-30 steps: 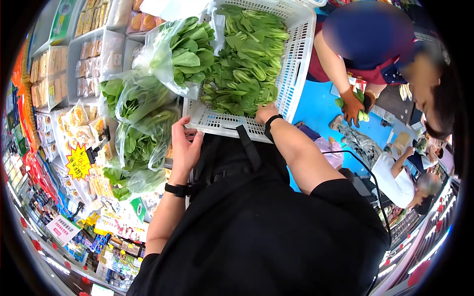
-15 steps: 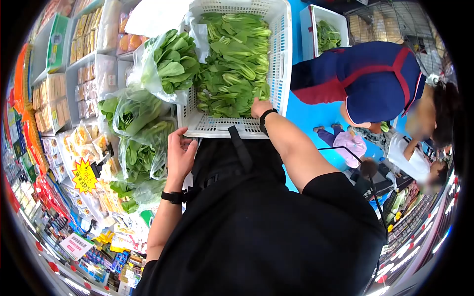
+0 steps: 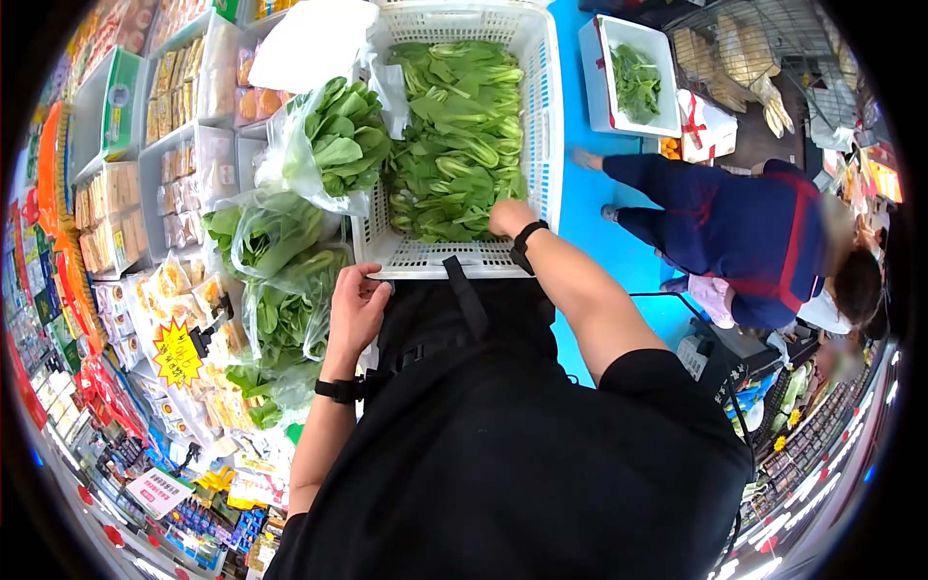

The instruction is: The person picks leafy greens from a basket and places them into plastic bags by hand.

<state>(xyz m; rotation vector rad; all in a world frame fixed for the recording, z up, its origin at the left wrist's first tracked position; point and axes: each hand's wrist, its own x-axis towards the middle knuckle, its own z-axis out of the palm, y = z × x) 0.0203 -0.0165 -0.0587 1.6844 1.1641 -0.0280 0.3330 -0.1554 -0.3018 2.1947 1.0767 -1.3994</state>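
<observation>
A white plastic crate [image 3: 555, 145] stands in front of me, with leafy greens [image 3: 454, 126] laid in rows inside it. My right hand [image 3: 510, 218] reaches into the crate's near right corner. Its fingers are curled down against the greens, and the fingertips are hidden. My left hand [image 3: 360, 304] is at the near left corner, its fingers apart and slightly bent, the index finger touching the rim. Clear plastic bags of greens [image 3: 333, 135] lie against the crate's left side, with more bagged greens [image 3: 280, 309] nearer me.
On the left are bins of packaged food [image 3: 184, 164] and a yellow price tag [image 3: 177, 354]. A white box of greens [image 3: 633, 77] stands on the blue floor [image 3: 580, 97] at right. A person in a dark blue top [image 3: 725, 213] is nearby.
My right hand has shifted slightly toward me, with its fingers lower in the greens. The left hand stays at the crate corner. The person in blue has moved away to the right.
</observation>
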